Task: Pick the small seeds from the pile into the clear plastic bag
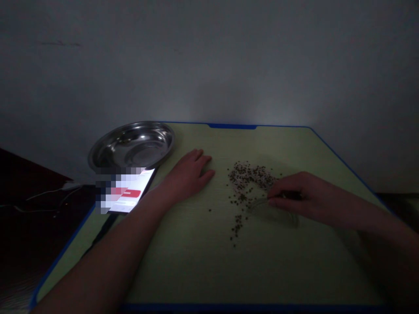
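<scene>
Head view: the right hand (304, 190) is pinching its fingers narrow, seemingly on a clear dish (257, 203) just beside the dark and pale grains (238, 175), perhaps for steadiness, while the left hand (187, 174) is lying flat, fingers slightly spread and holding nothing, probably bracing on the worktop (196, 261). Near the bowl (147, 152), a lit phone (126, 206) is showing a red button (135, 193) (partly pixelated), its writing proving unreadable, no brand appearing.

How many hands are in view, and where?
2: the left hand lies on the table beside the metal bowl; the right hand is at a clear object beside dark bits.
</scene>
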`<state>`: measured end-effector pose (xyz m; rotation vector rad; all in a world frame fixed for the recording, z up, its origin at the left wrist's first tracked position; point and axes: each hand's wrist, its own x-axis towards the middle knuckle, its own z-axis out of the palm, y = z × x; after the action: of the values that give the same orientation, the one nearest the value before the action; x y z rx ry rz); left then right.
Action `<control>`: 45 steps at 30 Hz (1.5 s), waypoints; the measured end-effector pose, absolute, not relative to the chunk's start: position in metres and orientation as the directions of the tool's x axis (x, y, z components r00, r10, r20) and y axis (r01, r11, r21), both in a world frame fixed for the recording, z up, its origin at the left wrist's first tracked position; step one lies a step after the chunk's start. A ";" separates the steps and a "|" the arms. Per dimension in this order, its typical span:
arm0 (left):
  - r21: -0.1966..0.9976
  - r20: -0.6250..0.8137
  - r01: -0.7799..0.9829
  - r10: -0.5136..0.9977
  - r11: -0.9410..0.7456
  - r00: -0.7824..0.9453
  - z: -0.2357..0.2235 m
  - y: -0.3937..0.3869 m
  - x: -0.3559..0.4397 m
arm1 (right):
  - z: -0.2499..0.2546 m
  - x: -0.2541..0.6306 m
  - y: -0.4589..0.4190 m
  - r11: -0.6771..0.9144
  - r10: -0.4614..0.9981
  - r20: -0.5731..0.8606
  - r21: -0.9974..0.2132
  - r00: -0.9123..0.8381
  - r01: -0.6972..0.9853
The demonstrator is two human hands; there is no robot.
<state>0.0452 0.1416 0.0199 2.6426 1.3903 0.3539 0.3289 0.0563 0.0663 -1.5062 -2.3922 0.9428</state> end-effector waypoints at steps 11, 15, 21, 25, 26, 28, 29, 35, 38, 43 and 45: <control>0.190 0.109 0.804 0.826 -0.564 0.554 0.024 0.139 0.047 | 0.065 0.319 0.052 0.315 0.821 -0.205 -0.615 -0.532 0.723; 0.192 0.114 0.799 0.821 -0.570 0.559 0.025 0.139 0.046 | 0.065 0.319 0.052 0.307 0.831 -0.192 -0.625 -0.522 0.718; 0.179 0.135 0.792 0.812 -0.584 0.568 0.022 0.140 0.045 | 0.064 0.309 0.047 0.337 0.813 -0.202 -0.601 -0.546 0.724; 0.179 0.111 0.804 0.823 -0.568 0.557 0.023 0.139 0.046 | 0.066 0.312 0.046 0.348 0.802 -0.198 -0.612 -0.564 0.710; 0.181 0.106 0.806 0.826 -0.564 0.554 0.023 0.139 0.047 | 0.066 0.314 0.047 0.347 0.810 -0.190 -0.606 -0.554 0.716; 0.183 0.106 0.808 0.828 -0.561 0.551 0.023 0.139 0.047 | 0.066 0.317 0.049 0.339 0.825 -0.186 -0.594 -0.534 0.730; 0.184 0.108 0.806 0.827 -0.562 0.552 0.023 0.139 0.047 | 0.066 0.318 0.050 0.336 0.826 -0.189 -0.591 -0.531 0.734; 0.184 0.113 0.804 0.825 -0.565 0.554 0.022 0.139 0.046 | 0.065 0.310 0.046 0.345 0.812 -0.180 -0.618 -0.555 0.706; 0.191 0.117 0.803 0.825 -0.565 0.553 0.023 0.138 0.046 | 0.066 0.307 0.043 0.357 0.800 -0.183 -0.620 -0.571 0.699; 0.189 0.112 0.804 0.826 -0.564 0.553 0.024 0.138 0.046 | 0.066 0.312 0.043 0.371 0.773 -0.229 -0.594 -0.592 0.714; 0.187 0.106 0.804 0.825 -0.564 0.554 0.024 0.138 0.046 | 0.066 0.314 0.043 0.366 0.768 -0.244 -0.593 -0.593 0.718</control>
<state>0.0464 0.1378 0.0238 2.6655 1.4032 0.2764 0.3136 0.0426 0.0657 -1.3804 -2.5346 1.0399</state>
